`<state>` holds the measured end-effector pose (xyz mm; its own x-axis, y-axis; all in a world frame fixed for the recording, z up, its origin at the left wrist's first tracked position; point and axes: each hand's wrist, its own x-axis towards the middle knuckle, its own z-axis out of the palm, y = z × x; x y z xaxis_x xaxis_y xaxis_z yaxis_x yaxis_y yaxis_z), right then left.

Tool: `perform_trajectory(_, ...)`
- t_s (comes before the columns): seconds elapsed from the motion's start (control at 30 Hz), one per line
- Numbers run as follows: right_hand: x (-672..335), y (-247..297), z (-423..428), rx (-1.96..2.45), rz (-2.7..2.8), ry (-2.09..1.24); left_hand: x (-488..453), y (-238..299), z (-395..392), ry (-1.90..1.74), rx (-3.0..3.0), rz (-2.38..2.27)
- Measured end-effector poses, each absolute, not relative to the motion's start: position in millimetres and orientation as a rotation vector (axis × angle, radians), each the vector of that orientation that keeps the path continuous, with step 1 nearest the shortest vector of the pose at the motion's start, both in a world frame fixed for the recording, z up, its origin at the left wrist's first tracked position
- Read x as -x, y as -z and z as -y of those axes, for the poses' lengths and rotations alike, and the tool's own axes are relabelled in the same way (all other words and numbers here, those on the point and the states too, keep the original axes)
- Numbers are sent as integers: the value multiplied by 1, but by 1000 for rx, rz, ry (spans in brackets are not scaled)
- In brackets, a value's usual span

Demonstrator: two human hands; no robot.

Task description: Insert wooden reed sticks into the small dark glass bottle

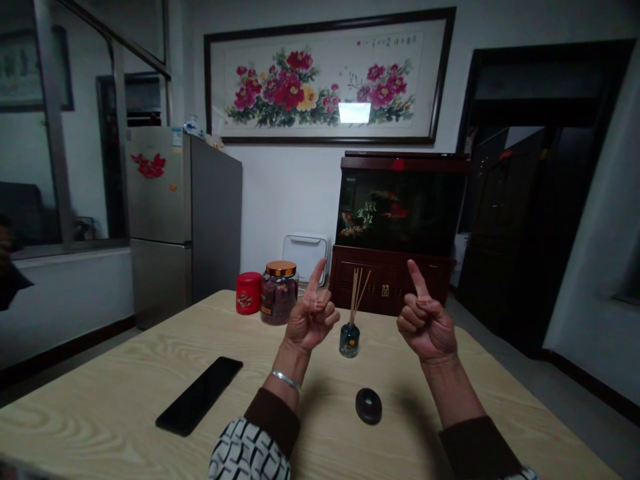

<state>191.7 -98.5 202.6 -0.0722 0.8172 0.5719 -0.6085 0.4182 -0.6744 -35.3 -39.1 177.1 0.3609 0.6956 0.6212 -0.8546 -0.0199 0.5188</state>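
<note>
Index fingers (317,275) raised and leaning inward, other fingers curled together: bare left hand (311,318), bare right hand (429,325). Between them, a dark-blue glass bottle (349,343) stands upright, long axis vertical, thin tan reeds (355,297) pointing up.

A metallic jar lid (281,268) shines left of the glossy glass diffuser bottle (349,341) on a smooth wood-grain table (120,380)
</note>
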Motion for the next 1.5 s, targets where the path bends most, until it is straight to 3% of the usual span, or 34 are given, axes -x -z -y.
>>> perform_trajectory(0.23, -199, -187, 75, 401, 1172, -1141, 33, -161, 25, -1226, -982, 150)
perform_trajectory(0.47, -195, -80, -8, 1349, 1329, -800, 11, -48, -16, -1207, -1140, -690)
perform_trajectory(0.63, -183, -32, -58, 1409, 1424, -684, -5, 17, -35, -1226, -1378, -930)
perform_trajectory(0.8, -182, -14, -65, 1425, 1510, -595, -5, 26, -37, -1245, -1505, -929)
perform_trajectory(1.17, -152, -44, -7, 1231, 1529, -822, -9, 6, -18, -1100, -1689, -781)
perform_trajectory(1.37, -171, -115, -23, 924, 1139, -673, -7, 6, -18, -1088, -1698, -811)
perform_trajectory(1.5, -245, -134, -16, 1421, 1276, -324, -5, 5, -17, -1080, -1701, -844)
